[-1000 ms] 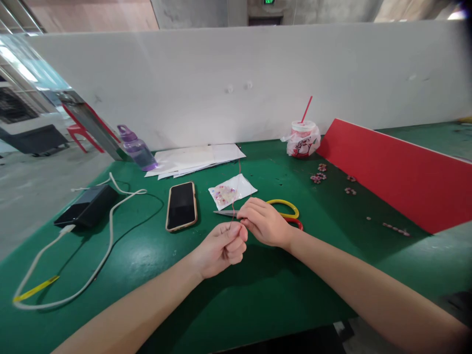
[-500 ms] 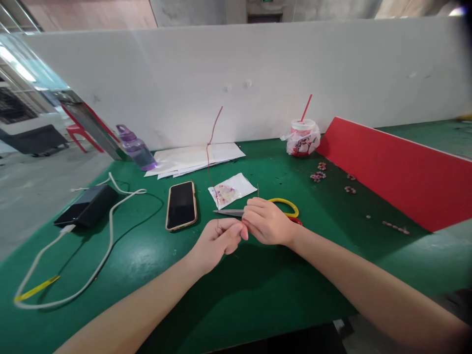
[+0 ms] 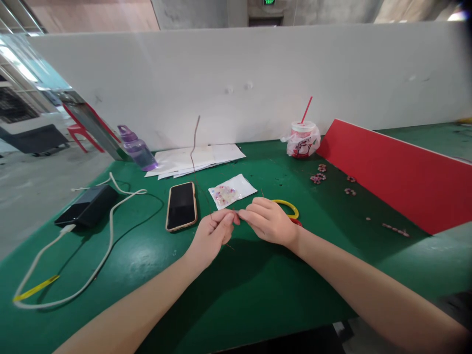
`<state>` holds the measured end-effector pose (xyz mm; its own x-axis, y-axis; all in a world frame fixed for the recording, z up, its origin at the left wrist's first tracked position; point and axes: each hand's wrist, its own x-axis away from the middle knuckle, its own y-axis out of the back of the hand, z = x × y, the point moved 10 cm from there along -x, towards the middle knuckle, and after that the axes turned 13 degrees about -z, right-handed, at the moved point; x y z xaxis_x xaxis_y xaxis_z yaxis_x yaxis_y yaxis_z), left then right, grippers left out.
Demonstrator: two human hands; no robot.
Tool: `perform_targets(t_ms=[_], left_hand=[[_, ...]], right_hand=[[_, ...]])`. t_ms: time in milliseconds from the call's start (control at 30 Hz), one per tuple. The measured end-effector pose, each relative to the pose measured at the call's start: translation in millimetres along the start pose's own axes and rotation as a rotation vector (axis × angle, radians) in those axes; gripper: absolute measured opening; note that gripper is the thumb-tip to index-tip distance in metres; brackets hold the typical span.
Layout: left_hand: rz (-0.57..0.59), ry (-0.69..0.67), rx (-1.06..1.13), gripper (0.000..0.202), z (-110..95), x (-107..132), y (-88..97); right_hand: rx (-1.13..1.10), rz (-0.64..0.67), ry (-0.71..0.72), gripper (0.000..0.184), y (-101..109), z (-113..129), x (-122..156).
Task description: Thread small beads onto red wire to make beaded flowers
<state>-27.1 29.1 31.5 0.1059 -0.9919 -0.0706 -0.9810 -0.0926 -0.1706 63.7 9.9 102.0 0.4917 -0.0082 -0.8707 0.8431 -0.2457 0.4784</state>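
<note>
Reddish wire (image 3: 191,149) sits pinched in my left hand (image 3: 212,237) and right hand (image 3: 270,222), fingertips nearly touching to steady the short stretch between, its tail rising far-left.

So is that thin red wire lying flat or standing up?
Standing up: pinched between the left hand and right hand, the wire points upward.

A workshop or small factory floor, it seems: a long green-topped workbench (image 3: 258,295) backed by a tall white partition board (image 3: 295,73), bare grey concrete floor (image 3: 33,182) on the left, and a green exit sign (image 3: 269,2) far overhead.
</note>
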Motion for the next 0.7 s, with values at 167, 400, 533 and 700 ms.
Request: perform_targets(t_ms=[167,400,533,700], left_hand=[[-0.034,-0.036,-0.131,0.03,1,0,4.0],[-0.083,-0.063,-0.359,0.03,-3,2,6.9],[-0.09,-0.126,-0.487,0.027,-11,2,5.8],[-0.068,-0.241,-0.579,0.02,-17,2,0.1]], right_hand=[[0.005,0.005,0.025,0.014,0,2,1],[-0.011,0.016,-0.004,0.017,-4,1,3],[-0.075,0.01,-0.068,0.016,-6,-1,3],[-0.159,-0.008,-0.139,0.011,-9,-4,4]])
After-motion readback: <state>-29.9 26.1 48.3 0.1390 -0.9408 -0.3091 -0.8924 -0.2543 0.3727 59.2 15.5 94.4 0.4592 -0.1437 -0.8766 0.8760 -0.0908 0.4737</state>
